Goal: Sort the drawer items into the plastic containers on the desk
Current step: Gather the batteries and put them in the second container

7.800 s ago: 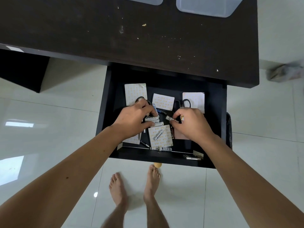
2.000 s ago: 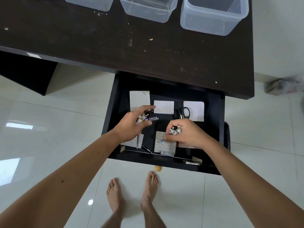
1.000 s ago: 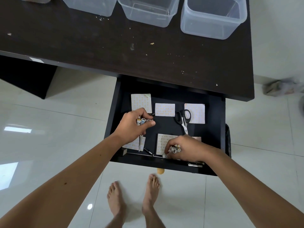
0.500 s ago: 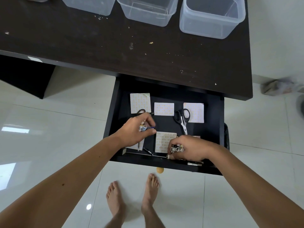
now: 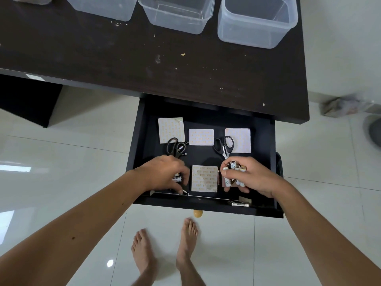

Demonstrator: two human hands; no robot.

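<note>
The right hand [image 5: 250, 176] grips a bundle of small white cylindrical batteries [image 5: 235, 168] over the open black drawer [image 5: 266, 141], near its right front. The left hand [image 5: 165, 174] curls around more batteries at the near-left, beside pale square sticker sheets [image 5: 204, 178] and black-handled scissors [image 5: 223, 144]. Three clear plastic containers [image 5: 257, 21] stand far off on the dark, scuffed tabletop [image 5: 123, 58].

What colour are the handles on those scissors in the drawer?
Black, on both pairs of scissors, clearest in the head view.
</note>
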